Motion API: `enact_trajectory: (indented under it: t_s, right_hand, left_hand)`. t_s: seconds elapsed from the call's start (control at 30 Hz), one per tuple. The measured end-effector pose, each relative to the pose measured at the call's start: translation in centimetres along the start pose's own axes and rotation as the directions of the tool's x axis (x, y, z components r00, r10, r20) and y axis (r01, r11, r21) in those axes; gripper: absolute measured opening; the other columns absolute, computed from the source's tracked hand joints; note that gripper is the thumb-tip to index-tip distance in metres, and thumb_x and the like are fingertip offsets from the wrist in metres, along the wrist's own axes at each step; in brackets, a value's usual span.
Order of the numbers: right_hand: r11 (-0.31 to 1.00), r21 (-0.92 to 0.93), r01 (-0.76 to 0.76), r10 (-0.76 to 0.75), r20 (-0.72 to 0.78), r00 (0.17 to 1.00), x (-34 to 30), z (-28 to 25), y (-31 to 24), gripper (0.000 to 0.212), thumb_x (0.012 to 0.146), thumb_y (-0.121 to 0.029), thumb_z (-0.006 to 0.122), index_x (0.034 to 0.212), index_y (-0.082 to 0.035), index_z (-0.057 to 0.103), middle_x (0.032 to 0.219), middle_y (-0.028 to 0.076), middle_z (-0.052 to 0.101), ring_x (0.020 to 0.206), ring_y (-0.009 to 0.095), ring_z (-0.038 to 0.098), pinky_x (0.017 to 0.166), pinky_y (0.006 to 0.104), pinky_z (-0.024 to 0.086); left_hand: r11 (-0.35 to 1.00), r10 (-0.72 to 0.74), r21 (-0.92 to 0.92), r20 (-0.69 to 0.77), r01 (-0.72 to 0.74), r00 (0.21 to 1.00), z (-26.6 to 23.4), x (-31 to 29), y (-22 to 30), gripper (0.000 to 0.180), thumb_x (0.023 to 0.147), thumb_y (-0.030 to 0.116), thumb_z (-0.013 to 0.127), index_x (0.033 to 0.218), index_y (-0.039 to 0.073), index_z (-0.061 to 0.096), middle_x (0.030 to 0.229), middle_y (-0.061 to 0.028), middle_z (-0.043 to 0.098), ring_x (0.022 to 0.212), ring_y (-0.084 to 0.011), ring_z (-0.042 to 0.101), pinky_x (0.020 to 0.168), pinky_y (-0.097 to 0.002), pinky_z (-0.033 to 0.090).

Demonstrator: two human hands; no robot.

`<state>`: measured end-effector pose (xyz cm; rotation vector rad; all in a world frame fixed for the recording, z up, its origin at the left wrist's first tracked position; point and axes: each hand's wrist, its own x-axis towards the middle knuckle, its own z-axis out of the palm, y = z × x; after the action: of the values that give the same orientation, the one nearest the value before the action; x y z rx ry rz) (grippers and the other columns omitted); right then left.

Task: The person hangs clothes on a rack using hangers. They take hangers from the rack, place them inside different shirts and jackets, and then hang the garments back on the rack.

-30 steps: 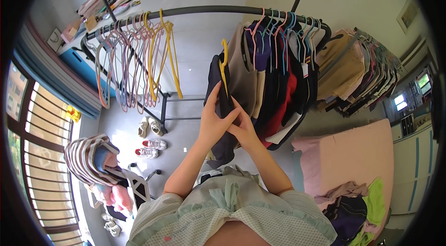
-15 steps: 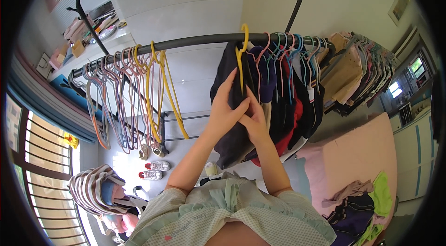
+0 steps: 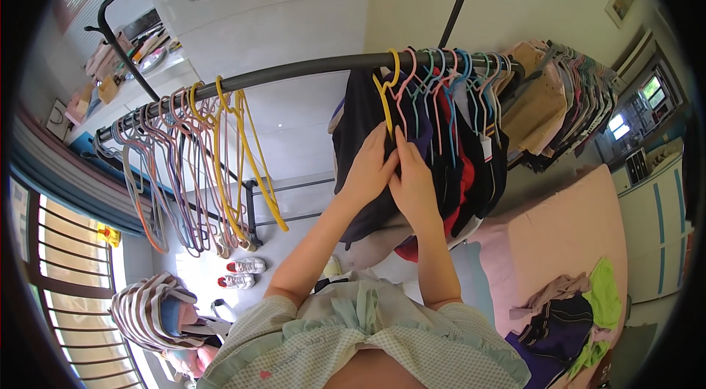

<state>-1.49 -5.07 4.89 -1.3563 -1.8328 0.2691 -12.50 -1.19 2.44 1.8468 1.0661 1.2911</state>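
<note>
A single head-worn fisheye view looks forward and down from close behind the clothes rail (image 3: 294,69), which arcs across the upper half of the frame. The person's forearms rise from the lower edge toward the rail. Below the rail the floor shows far off; straight edges curve near the dark round rim.

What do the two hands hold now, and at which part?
Both the left hand and right hand grip the dark fabric garment on the yellow plastic hanger, near its upper front, below the hanger.
</note>
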Motion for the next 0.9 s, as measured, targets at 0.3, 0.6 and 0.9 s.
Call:
enact_trajectory:
  t_s: [0.3,0.6,0.9]
  right_hand:
    - [0.996,0.055,0.07,-0.062,-0.137,0.989,-3.2,-1.5,-0.1,0.067,0.07,0.003,0.062,0.133,-0.008,0.04,0.107,0.014,0.048,0.098,0.031,0.05,0.082,0.0353,0.043]
    - [0.959,0.221,0.179,-0.181,-0.011,0.983,-7.4,-2.0,-0.6,0.065,0.07,0.002,0.064,0.13,-0.011,0.045,0.105,0.012,0.05,0.094,0.029,0.052,0.078,0.0344,0.045]
    - [0.897,0.397,0.195,-0.244,0.077,0.967,-10.4,-1.5,-3.0,0.066,0.072,0.0,0.064,0.132,-0.004,0.039,0.106,0.013,0.05,0.089,0.026,0.051,0.079,0.033,0.044]
  left_hand:
    - [0.926,0.115,0.359,0.027,-0.117,0.993,0.0,-3.6,3.4,0.057,0.083,0.022,0.057,0.128,-0.008,0.038,0.132,-0.023,0.041,0.12,-0.0387,0.04,0.098,-0.039,0.037]
    - [0.991,-0.01,0.132,-0.192,0.036,0.981,1.4,-10.2,6.3,0.043,0.082,0.009,0.056,0.124,0.005,0.049,0.124,-0.012,0.051,0.109,-0.0301,0.052,0.084,-0.0343,0.045]
    - [0.996,-0.03,0.058,-0.5,0.068,0.866,-0.2,-16.0,7.4,0.025,0.077,-0.01,0.049,0.095,0.001,0.063,0.097,-0.0116,0.064,0.091,-0.0248,0.061,0.079,-0.0305,0.047]
